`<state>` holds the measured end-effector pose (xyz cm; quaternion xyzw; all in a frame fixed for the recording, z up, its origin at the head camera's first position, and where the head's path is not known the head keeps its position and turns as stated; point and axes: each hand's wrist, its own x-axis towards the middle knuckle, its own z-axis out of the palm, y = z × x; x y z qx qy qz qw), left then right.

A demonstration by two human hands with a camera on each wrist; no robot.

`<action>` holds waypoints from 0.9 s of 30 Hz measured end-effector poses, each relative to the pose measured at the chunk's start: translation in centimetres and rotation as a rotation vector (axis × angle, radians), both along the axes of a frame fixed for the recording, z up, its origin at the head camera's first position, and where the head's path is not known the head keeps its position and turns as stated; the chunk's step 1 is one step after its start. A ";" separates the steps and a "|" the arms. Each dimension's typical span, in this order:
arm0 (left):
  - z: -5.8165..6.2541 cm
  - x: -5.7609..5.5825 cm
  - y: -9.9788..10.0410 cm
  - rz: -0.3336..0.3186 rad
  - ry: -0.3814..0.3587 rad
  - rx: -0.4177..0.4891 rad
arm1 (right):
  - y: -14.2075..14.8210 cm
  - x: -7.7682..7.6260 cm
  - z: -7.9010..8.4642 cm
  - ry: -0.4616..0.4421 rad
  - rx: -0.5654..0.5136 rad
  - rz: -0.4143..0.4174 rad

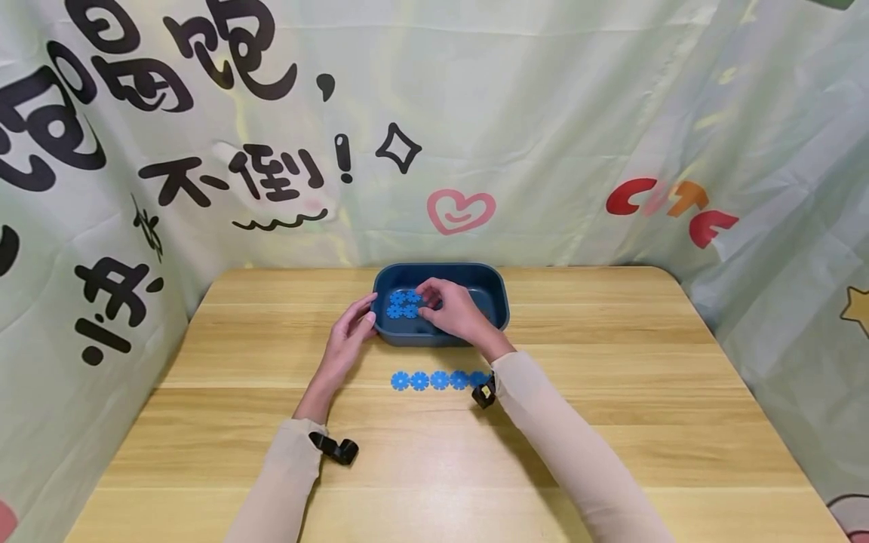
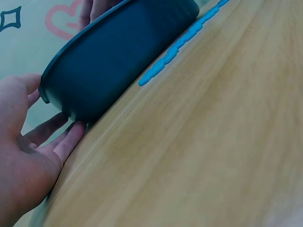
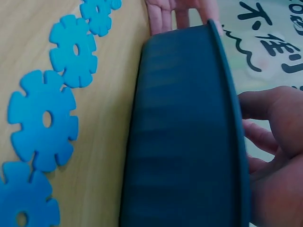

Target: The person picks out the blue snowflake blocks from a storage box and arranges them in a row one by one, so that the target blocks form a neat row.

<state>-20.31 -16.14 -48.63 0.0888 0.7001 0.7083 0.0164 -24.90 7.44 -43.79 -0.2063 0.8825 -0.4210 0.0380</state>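
Note:
A dark blue rectangular box (image 1: 441, 340) stands near the table's back edge. My left hand (image 1: 346, 339) rests against its left end, fingertips at the rim and lower down on the wall, as the left wrist view shows. Over the inside of the box is my right hand (image 1: 451, 308), thumb and fingers bent and apart, beside several blue notched discs (image 1: 395, 311) on the box floor. From the right wrist, the box wall hides those fingertips. A row of blue notched discs (image 1: 440, 380) lies flat on the table in front of the box.
The wooden table (image 1: 434, 467) has rounded back corners. A pale printed curtain (image 1: 543, 136) hangs behind it and along both sides. My right wrist, with a small black camera (image 1: 484, 392), overlaps the right end of the disc row in the head view.

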 end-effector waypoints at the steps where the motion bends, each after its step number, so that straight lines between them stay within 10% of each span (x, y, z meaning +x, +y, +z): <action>1: -0.1 0.0 0.0 0.000 0.000 0.000 | -0.2 -0.2 -0.1 -0.007 0.004 0.000; 22: -0.3 -0.2 -0.3 -0.007 0.012 0.002 | -2.0 -3.7 -2.6 -0.054 0.231 0.043; 27: -2.0 -1.1 -0.6 -0.004 0.013 0.011 | -2.2 -3.9 -2.8 -0.025 0.290 0.067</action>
